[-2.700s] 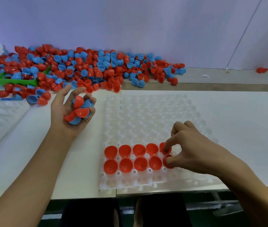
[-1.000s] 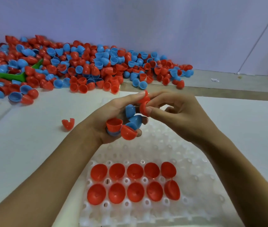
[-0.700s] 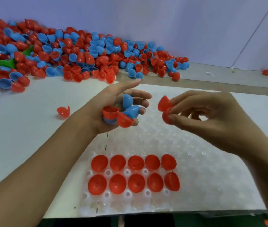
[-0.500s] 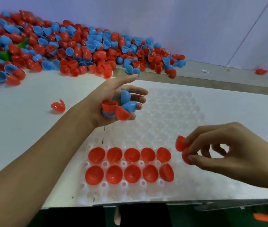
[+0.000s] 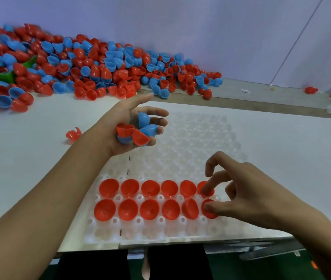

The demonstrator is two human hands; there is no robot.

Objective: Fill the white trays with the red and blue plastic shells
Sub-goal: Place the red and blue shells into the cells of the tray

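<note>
Filling has only begun, by my reading: the tray (image 5: 180, 150) at the near edge of the bench (image 5: 29, 158) carries two rows of red shells (image 5: 128, 209), six across, all cup-up, one at the near row's right tilted; the row of cells nearer the edge and every cell beyond sit bare. No blue shell is in it yet. The right hand (image 5: 247, 195) works the right end of both rows, one fingertip down in the far row's last shell (image 5: 206, 188), the thumb on the near row's last shell (image 5: 209, 209), fingers spread and closed round nothing. Above the tray's left side the left hand (image 5: 126, 126) cradles a handful (image 5: 138, 132) of red and blue shells, fingers curled loosely about them. One cracked red shell (image 5: 72, 135) lies alone left of it. Along the far edge the pile (image 5: 91, 65) of red and blue remains large, with a green scoop (image 5: 1, 76) half buried at its left. Most of the job is still ahead
</note>
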